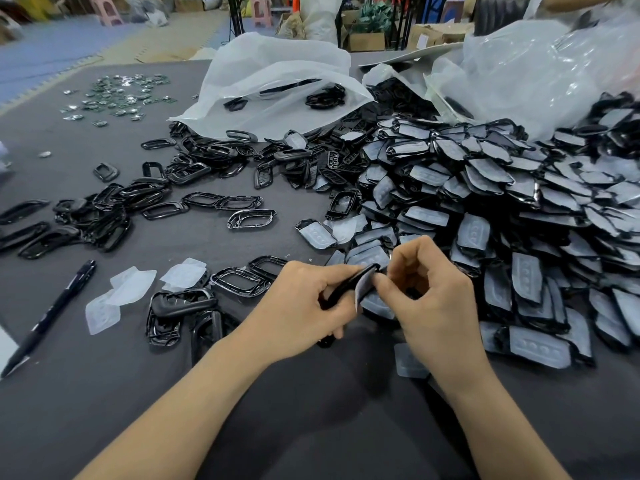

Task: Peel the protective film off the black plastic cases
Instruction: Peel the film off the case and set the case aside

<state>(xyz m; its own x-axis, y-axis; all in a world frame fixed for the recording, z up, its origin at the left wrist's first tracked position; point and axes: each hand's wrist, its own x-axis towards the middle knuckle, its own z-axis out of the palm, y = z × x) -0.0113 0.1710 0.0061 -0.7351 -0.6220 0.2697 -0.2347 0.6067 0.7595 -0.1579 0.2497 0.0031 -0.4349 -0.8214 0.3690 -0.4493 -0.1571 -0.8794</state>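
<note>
While gripping case (pixel 346 284) in left hand (pixel 304 306), pinching film (pixel 362 289) with right hand (pixel 429 299): bag (pixel 277 74) holding frames (pixel 325 97), grey table (pixel 104 393), boxes (pixel 367 39) behind.

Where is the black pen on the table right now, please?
In the head view the black pen lies on the grey table at the lower left, just left of the loose peeled films.

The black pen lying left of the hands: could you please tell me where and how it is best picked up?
Take the pen mid-barrel from above, pinching across its slim width: it lies flat and diagonal on the table, with nothing touching its sides there.
</note>
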